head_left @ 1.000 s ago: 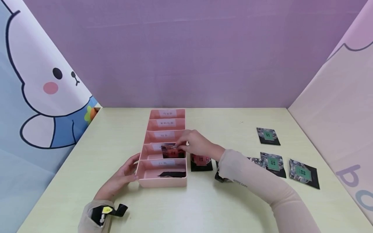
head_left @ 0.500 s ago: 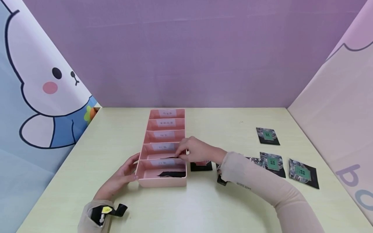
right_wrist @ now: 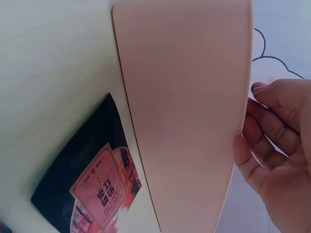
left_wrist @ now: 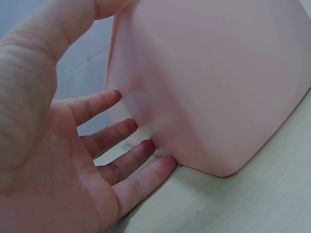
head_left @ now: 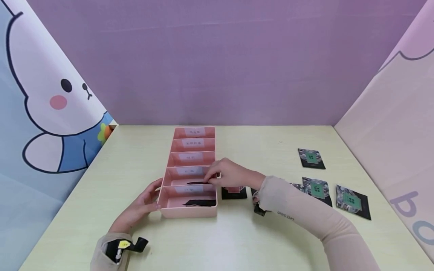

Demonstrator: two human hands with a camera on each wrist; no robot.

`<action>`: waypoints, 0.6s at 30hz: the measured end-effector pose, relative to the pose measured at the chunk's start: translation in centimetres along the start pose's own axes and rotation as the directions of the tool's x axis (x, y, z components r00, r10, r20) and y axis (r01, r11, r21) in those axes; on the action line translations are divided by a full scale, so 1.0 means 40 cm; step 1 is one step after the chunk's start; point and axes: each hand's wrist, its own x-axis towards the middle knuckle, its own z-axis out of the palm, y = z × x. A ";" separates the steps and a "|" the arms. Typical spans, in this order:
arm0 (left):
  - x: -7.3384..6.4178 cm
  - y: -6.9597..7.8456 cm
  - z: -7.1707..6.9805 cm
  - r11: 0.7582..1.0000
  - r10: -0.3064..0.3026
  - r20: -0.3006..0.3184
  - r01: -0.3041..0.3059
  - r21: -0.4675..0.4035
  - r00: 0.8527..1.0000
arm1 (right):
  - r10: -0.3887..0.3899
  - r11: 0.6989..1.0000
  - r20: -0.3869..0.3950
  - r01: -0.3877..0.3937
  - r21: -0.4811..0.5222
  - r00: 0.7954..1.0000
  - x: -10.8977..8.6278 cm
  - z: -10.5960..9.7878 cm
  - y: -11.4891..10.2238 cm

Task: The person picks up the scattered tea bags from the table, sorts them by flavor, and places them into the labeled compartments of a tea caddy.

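Note:
A pink box (head_left: 189,213) with labelled compartments in a row stands on the table. My left hand (head_left: 144,203) rests against its left wall near the front corner. In the left wrist view, the fingers (left_wrist: 146,179) lie fairly straight against the pink wall. My right hand (head_left: 232,174) reaches over the right rim into the second compartment from the front. Its fingertips pinch a dark tea sachet (head_left: 195,183), of which only the top edge shows. The right wrist view hides that sachet behind the box wall. Another black sachet (head_left: 199,203) lies in the front compartment.
A red-labelled tea sachet (right_wrist: 99,187) lies just right of the box. Further sachets, partly under the right forearm, lie beyond it. Several green-labelled sachets (head_left: 317,191) are spread at the right. A purple backdrop (head_left: 223,67) closes off the table's far edge.
My right hand has lowered the sachet from lying tilted, its red label showing, down into the second compartment, where only its edge shows. The left hand and the box have stayed put.

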 end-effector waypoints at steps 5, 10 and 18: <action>0.000 -0.001 -0.002 1.000 0.000 0.000 0.000 -0.007 1.000 | 0.057 0.994 0.001 -0.056 0.088 0.998 -0.007 -0.016 0.004; 0.000 0.001 -0.003 1.000 -0.009 0.005 0.009 -0.013 1.000 | 0.075 0.990 -0.007 -0.074 0.116 0.997 -0.020 -0.040 0.012; 0.000 0.002 0.000 1.000 -0.020 0.005 0.020 -0.022 1.000 | 0.140 0.989 0.013 -0.140 0.049 0.990 -0.074 -0.101 0.046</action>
